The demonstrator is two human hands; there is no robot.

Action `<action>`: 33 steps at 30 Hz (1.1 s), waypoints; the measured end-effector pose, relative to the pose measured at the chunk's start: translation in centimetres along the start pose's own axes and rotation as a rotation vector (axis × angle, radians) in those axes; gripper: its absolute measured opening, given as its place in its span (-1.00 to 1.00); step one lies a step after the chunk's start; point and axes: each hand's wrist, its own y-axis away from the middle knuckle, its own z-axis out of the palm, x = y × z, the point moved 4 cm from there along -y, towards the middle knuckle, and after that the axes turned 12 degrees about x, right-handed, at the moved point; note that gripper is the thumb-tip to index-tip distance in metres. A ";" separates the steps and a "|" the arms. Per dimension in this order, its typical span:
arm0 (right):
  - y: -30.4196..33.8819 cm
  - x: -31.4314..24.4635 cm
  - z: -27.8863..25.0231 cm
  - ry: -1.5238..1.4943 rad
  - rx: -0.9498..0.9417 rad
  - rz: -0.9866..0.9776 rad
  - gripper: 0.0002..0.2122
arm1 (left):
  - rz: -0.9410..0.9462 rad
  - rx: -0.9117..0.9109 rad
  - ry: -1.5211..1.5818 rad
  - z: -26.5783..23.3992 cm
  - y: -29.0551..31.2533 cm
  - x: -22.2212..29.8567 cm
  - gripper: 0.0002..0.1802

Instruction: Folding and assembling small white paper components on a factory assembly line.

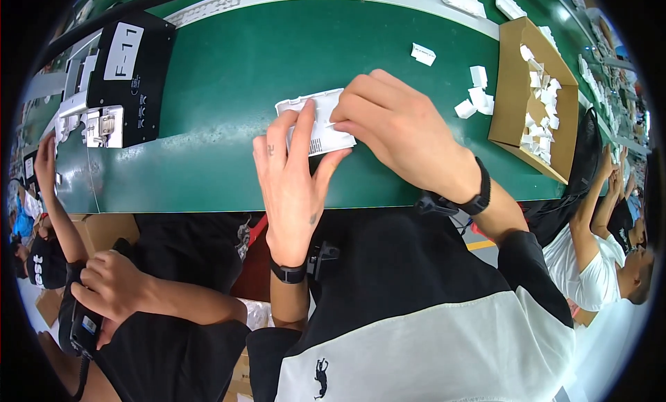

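A shallow white plastic cover (323, 140) with raised edges and small dark print lies tilted over the green table in front of me. My left hand (290, 169) grips it, fingers across its upper face and thumb along its near right edge. Over its right part, my right hand (406, 131) is closed in a pinch, with the fingertips against the cover's surface. Whatever the right fingers hold, if anything, is hidden by the hand. Each wrist wears a black strap.
At the right stands an open cardboard box (505, 90) of small white pieces. Several loose white pieces (479, 98) lie left of it. A black machine (149, 76) occupies the table's left end. Beside me, another person's hand (114, 284) holds a black corded device (82, 326).
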 end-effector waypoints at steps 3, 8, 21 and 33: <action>0.1 0.6 1.0 0.016 -0.029 -0.031 -0.86 | 0.018 0.027 -0.009 0.3 0.3 -0.2 -0.17; -0.2 0.3 1.5 0.024 -0.054 -0.024 -0.87 | -0.020 0.056 0.008 0.5 0.6 -0.6 -0.16; -1.8 0.8 2.0 0.053 -0.245 -0.046 -0.85 | 0.038 0.078 0.050 0.6 0.2 -0.6 -0.21; 1.2 -1.4 2.0 0.278 -0.099 -0.213 -0.70 | 0.056 0.127 0.069 0.2 1.4 -0.5 -0.20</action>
